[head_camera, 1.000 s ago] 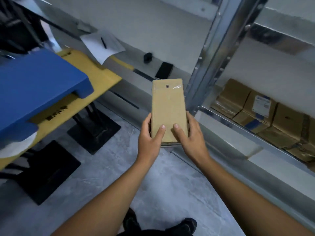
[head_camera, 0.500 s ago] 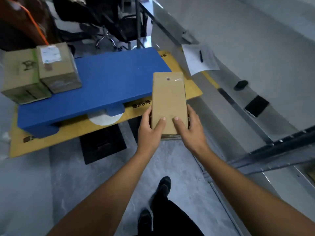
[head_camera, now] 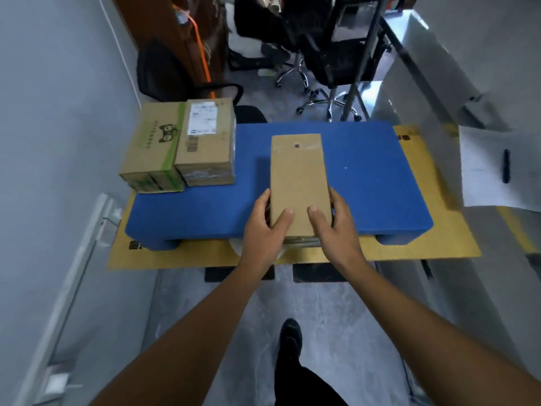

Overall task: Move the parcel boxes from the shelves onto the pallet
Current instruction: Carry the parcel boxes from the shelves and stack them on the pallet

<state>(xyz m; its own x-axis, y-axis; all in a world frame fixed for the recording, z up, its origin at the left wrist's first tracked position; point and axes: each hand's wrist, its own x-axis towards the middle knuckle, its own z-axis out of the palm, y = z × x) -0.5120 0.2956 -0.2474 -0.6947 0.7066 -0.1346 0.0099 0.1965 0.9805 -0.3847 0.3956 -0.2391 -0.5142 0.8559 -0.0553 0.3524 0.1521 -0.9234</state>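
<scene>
I carry a long, narrow brown parcel box (head_camera: 298, 174) in front of me, above the near middle of the blue pallet (head_camera: 374, 177). My left hand (head_camera: 265, 227) grips its near left corner, thumb on top. My right hand (head_camera: 333, 227) grips the near right corner in the same way. Two parcel boxes stand side by side on the pallet's far left corner: one with green tape and a cat print (head_camera: 152, 150), one with a white label (head_camera: 206, 142).
The pallet lies on a yellow cardboard sheet (head_camera: 439, 247) over black blocks. A grey wall runs along the left. At the right is a metal surface with a paper sheet (head_camera: 483, 171) and a pen. Office chairs (head_camera: 322, 54) stand behind the pallet. My foot (head_camera: 289, 338) is on the floor.
I have turned left, away from the shelves. The pallet has come from the left side of the view to straight ahead, and the held box now hangs over it.
</scene>
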